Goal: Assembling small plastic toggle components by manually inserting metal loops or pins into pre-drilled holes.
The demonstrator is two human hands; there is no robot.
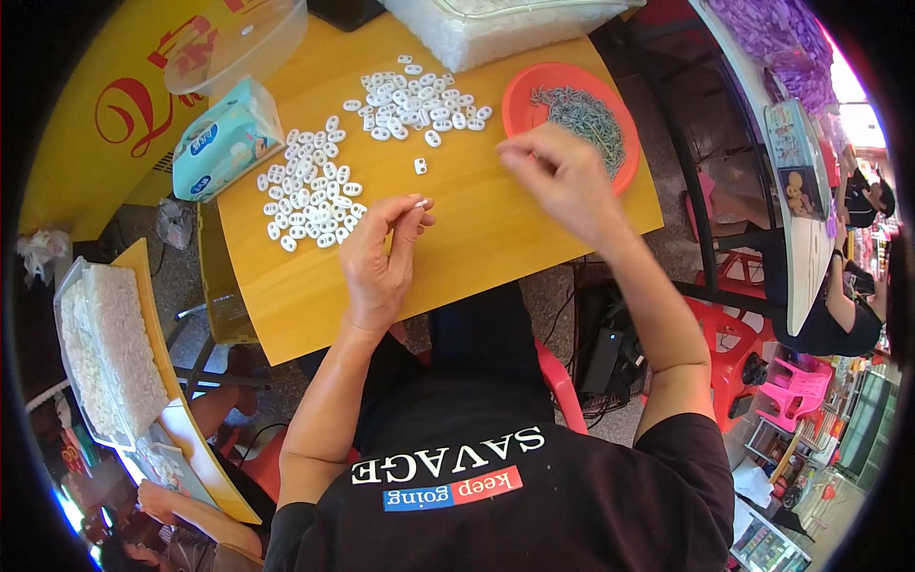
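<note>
My left hand pinches a small white plastic piece between thumb and fingertips above the yellow table. My right hand is held over the near-left rim of an orange-red bowl, its fingers drawn together; whatever they hold is too small to make out. Many thin grey-green metal pieces, like small screws or pins, fill the bowl. One white oval piece with two dark holes lies alone between my hands. Similar pieces form a left pile and a far pile.
A turquoise tissue pack sits at the table's left edge, beside a clear plastic tub. A large clear bin occupies the far edge. Red plastic chairs stand to the right. Another person's hand shows at lower left.
</note>
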